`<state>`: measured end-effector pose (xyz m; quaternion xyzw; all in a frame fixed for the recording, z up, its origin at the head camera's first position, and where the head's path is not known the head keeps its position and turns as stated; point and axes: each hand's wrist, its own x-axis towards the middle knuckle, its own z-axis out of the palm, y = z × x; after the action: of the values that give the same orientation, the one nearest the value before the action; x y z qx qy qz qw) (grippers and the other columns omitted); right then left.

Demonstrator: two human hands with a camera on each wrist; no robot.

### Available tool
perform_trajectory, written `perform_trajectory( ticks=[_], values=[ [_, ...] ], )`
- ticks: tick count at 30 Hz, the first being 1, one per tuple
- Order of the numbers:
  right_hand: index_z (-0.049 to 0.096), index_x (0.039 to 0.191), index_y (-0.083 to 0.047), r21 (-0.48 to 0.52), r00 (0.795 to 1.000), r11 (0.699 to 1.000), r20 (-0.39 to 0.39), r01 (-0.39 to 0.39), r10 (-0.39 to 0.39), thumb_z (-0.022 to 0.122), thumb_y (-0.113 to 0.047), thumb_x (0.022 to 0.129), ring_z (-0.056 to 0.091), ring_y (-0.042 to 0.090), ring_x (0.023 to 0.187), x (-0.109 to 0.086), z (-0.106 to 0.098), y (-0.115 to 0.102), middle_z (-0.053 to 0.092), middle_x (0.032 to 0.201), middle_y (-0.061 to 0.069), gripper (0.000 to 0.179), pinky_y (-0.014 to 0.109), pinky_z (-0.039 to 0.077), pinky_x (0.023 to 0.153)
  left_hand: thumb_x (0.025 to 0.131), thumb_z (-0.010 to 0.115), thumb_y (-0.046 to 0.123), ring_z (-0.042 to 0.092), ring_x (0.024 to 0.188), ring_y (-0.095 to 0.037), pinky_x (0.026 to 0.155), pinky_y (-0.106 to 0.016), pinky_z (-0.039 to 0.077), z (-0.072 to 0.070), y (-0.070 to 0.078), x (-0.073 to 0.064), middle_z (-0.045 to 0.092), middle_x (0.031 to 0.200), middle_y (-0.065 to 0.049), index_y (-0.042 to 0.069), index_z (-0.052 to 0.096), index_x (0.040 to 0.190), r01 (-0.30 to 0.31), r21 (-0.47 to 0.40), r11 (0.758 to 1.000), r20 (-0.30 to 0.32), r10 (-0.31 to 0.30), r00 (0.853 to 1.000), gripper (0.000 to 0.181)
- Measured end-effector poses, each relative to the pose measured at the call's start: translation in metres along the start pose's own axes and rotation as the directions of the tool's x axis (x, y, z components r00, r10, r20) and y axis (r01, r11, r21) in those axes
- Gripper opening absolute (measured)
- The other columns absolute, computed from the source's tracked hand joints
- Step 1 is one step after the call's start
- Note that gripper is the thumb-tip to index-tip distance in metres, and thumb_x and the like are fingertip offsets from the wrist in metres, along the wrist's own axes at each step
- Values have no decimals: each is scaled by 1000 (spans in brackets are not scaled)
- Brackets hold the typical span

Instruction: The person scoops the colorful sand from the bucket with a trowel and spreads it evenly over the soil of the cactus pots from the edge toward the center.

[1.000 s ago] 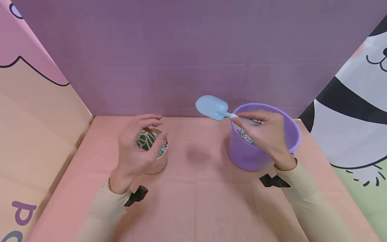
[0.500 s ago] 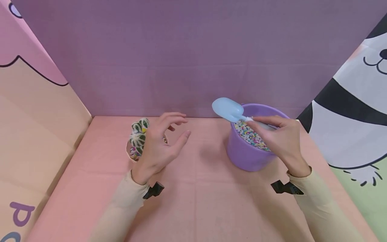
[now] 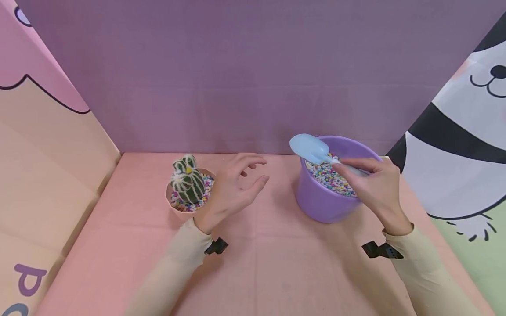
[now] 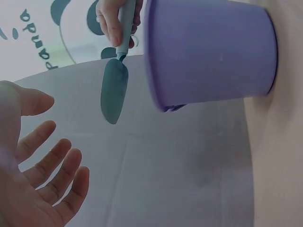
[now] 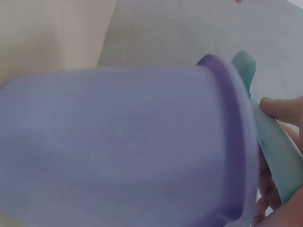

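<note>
My right hand grips the handle of a light blue toy trowel above a purple bucket. The trowel's blade points left over the bucket's rim, and no beads show on it. Inside the bucket lie small multicoloured beads. My left hand hovers between the pot and the bucket, its fingers loosely bent and apart, holding nothing. Just left of it stands a cactus in a pinkish pot with coloured beads around its base; my left hand and wrist hide the pot's right side.
A pink cloth covers the table. Behind it rises a purple backdrop. Printed panels stand at both sides, the right one with a panda. Each wrist carries a small black camera mount.
My left hand has moved right, away from over the cactus, which now shows fully. My right hand has carried the trowel rightward and slightly down, so its blade is over the bucket's left rim.
</note>
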<state>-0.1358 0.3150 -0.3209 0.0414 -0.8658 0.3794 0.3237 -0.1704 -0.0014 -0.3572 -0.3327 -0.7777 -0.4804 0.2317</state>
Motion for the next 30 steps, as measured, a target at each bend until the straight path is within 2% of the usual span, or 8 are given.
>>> perform_trajectory(
  ticks=[3,7,13,15,18,21,27,30],
  values=[
    [82,88,-18,-18,1000,1000,-12,-8,8,89,-24,72,62,-7,78,-1,-2,10,64,73,-39,19,9,43,66,90,70,31,57,100,-5,79,-31,53,12,0,5,64,122,9,22,68,117,21,-4,1000,43,-21,999,29],
    [83,88,-16,-35,1000,999,-18,-23,22,88,-26,74,58,-1,81,-1,-6,19,63,71,-39,19,11,41,66,91,69,33,58,102,-6,81,-31,53,29,1,10,63,125,11,25,68,118,47,-18,999,95,-46,994,29],
    [82,90,-14,-100,995,990,-20,-98,97,85,-33,77,59,-4,82,-2,-12,29,62,71,-37,23,8,43,64,90,71,35,58,112,-6,84,-33,55,57,-1,16,60,132,12,24,67,123,97,-15,995,151,-94,984,36],
    [82,90,-14,-142,993,983,-29,-118,115,84,-36,78,57,-6,81,-2,-12,31,66,73,-28,25,8,42,64,90,71,37,57,118,-6,85,-32,56,65,-1,19,58,134,12,24,66,125,108,-14,994,168,-104,980,38],
    [82,90,-14,-212,992,969,-18,-125,125,83,-39,78,53,-9,83,-3,-12,34,74,80,-8,27,9,41,65,90,70,41,54,125,-5,91,-31,54,78,-1,24,56,138,10,24,65,128,112,8,994,190,-111,975,42],
    [82,90,-14,-251,993,961,1,-117,121,82,-38,78,52,-4,87,-3,-10,35,77,86,8,26,11,39,68,90,69,46,51,129,-8,100,-35,50,90,-1,28,55,141,4,25,65,128,92,41,995,214,-98,972,44],
    [82,92,-12,-284,989,953,74,-102,127,82,-38,79,59,17,96,-2,-9,36,77,89,12,29,13,38,64,87,71,48,48,133,-11,108,-36,45,104,-2,30,52,144,-1,24,66,126,77,79,994,244,-94,965,46],
    [82,92,-12,-307,986,947,107,-93,131,82,-38,80,62,21,92,-2,-10,36,77,84,11,29,16,38,62,87,72,48,47,134,-11,108,-35,44,108,-2,30,52,144,-2,23,67,124,78,80,994,245,-96,965,45]
  ],
)
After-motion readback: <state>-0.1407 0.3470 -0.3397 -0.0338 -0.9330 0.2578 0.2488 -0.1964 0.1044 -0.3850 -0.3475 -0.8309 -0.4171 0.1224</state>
